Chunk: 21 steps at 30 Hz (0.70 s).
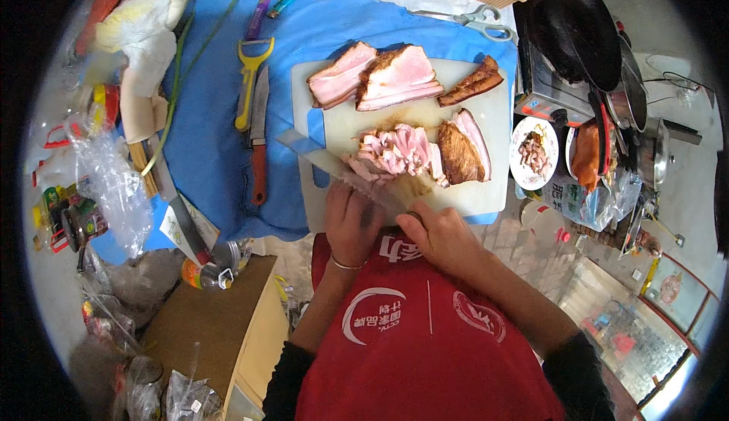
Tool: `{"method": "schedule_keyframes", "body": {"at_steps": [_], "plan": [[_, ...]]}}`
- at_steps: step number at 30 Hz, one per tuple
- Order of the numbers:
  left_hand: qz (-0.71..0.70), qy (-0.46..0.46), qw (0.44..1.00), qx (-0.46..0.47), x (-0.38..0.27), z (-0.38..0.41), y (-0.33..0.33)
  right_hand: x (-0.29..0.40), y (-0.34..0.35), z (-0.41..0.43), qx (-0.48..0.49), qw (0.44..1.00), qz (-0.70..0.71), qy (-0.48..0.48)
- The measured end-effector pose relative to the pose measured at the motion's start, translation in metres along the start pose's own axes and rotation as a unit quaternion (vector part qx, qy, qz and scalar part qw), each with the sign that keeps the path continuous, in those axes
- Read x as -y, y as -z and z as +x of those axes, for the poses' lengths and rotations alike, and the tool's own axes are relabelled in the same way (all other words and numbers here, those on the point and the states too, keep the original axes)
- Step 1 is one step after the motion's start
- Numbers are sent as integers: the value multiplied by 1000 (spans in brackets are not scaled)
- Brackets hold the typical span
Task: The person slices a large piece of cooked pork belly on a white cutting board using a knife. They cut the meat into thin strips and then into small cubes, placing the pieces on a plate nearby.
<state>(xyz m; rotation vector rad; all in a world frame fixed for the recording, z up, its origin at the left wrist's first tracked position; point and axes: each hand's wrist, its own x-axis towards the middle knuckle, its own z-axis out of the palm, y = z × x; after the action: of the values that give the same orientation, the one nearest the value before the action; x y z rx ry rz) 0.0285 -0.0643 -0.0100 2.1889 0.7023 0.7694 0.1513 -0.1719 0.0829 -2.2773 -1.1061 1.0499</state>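
Note:
My right hand is closed on the handle of a kitchen knife, whose blurred blade slants up and left over the near edge of a white cutting board. Just under the blade, my left hand rests with bent fingers at the board's near edge; whether it holds anything is hidden. Beyond the blade lies a heap of sliced pork. A browned pork piece stands right of the heap. Two thick pork slabs and a dark strip lie along the far side.
A yellow peeler and a red-handled knife lie left of the board on blue cloth. Scissors lie beyond it. At right are a plate of chopped meat, a wok and a stove.

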Motion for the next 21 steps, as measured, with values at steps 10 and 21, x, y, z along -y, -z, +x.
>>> {"method": "schedule_keyframes", "body": {"at_steps": [10,21], "plan": [[-14,30,999,34,-2,-6,22,-9,31,3,-21,990,114,-78],[-31,-18,999,-2,-12,13,1,-18,28,-11,-31,995,88,-36]]}}
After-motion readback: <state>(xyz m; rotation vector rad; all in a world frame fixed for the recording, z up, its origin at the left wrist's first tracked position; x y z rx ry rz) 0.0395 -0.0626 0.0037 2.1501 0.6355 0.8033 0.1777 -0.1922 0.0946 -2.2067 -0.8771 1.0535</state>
